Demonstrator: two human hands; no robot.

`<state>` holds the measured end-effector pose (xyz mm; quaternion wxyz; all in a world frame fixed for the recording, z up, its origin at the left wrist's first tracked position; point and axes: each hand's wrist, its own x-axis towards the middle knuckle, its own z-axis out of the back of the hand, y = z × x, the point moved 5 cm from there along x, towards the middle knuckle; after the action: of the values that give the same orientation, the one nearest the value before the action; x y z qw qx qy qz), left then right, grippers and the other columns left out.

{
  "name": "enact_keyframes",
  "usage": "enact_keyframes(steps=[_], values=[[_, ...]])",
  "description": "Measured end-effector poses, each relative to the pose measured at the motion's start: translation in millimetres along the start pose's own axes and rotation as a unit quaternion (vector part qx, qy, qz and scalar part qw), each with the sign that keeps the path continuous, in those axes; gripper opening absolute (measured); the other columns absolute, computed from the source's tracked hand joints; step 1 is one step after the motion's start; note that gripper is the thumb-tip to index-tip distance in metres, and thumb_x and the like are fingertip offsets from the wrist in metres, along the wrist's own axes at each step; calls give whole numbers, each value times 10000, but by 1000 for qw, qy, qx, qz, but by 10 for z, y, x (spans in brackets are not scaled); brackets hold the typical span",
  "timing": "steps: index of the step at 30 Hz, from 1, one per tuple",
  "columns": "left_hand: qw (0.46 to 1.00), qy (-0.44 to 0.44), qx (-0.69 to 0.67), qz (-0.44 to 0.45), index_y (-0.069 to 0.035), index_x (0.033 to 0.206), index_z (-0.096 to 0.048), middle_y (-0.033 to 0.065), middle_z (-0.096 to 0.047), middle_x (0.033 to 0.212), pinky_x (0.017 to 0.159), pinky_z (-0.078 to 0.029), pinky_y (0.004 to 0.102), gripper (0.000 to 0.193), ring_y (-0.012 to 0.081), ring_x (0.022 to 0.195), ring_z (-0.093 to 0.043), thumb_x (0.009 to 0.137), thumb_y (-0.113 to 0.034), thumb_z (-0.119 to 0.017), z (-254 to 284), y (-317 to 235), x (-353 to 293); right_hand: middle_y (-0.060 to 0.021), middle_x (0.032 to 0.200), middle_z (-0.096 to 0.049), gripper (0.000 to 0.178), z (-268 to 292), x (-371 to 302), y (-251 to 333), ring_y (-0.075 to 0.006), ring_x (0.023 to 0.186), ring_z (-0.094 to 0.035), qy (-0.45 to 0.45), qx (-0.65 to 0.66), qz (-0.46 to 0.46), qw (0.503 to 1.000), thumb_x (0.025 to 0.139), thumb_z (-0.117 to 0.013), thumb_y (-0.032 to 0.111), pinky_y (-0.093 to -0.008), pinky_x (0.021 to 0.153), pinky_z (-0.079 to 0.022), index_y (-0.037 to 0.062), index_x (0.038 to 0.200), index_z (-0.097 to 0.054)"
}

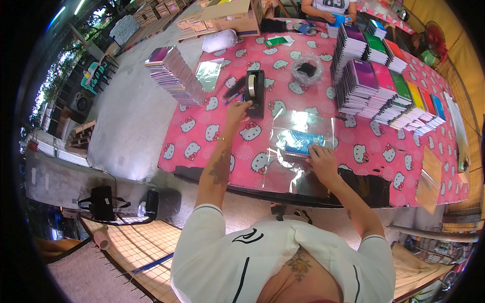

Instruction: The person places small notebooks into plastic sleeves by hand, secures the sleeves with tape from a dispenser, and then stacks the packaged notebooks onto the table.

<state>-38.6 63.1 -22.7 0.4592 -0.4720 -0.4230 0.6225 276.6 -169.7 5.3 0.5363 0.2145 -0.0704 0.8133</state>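
My left hand (239,111) is at the near left side of a black tape dispenser (257,96). Its fingers are closed against the dispenser's edge, and a roll of clear tape (251,86) sits in it. My right hand (322,160) grips the near right edge of a small blue spiral notebook bundle (302,143), thumb and fingers on its top and side. Under and around the bundle lies a clear, shiny plastic sheet (283,177). Pens (233,97) and a dark brush-like item (235,87) lie just left of the dispenser.
Tall stacks of coloured spiral notebooks (365,76) stand at the right. Another tall notebook stack (174,76) leans at the table's left edge. A clear plastic bag (306,69) lies farther back on the pink patterned tablecloth (202,156). Across the table, a person (328,10) handles blue notebooks.
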Motion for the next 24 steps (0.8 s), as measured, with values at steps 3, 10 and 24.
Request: enact_keyframes(steps=[3, 10, 24], values=[[994, 64, -85, 20, -88, 964, -685, -22, -639, 789, 562, -409, 234, 137, 59, 667, -540, 888, -197, -715, -124, 17, 90, -83, 1171, -625, 474, -11, 6, -19, -244, 1058, -608, -4, 5, -10, 1000, 768, -732, 239, -387, 910, -443, 37, 1185, -629], [940, 4, -335, 70, -75, 984, -670, -22, -628, 786, 549, -392, 225, 125, 67, 664, -539, 905, -172, -677, -384, 436, -417, -72, 1115, -625, 479, 20, -17, -35, -241, 1046, -611, -8, 11, -30, 999, 748, -744, 225, -386, 878, -449, 40, 1175, -629], [990, 12, -98, -105, -31, 977, -688, 49, -662, 898, 635, -443, 226, 196, 133, 726, -603, 939, -219, -645, -190, 0, -14, -68, 1138, -611, 465, 35, 16, -27, -225, 1079, -599, 4, 31, -21, 999, 788, -696, 275, -380, 894, -451, 48, 1188, -625]])
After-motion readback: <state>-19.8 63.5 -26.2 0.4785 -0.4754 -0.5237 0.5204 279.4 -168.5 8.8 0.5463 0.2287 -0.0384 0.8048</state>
